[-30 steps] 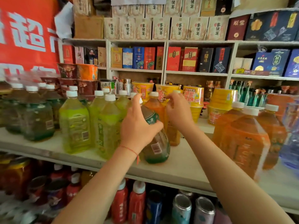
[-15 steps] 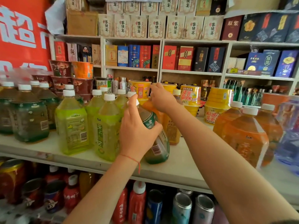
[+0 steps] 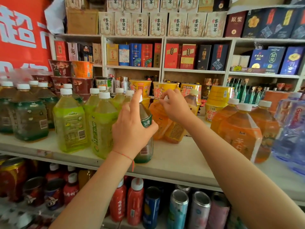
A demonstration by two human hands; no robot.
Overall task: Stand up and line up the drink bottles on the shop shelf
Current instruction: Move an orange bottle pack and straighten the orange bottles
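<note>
Crowded shop, pale laminate shelf (image 3: 178, 156) at chest height. Stood on it: dark-green-labelled plastic tea bottle (image 3: 145, 123), gripped by left hand (image 3: 132, 129), fingers curled round its shoulder. Tilted just beside: orange-coloured plastic drink bottle (image 3: 159, 119), cap pinched by right hand (image 3: 175, 105).

Dark-green bottle (image 3: 146, 123) upright; orange bottle (image 3: 159, 119) tilted, shelf (image 3: 173, 161).

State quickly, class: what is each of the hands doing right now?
Left hand: grips the dark green-labelled bottle.
Right hand: grips the top of a tilted orange bottle.
</note>
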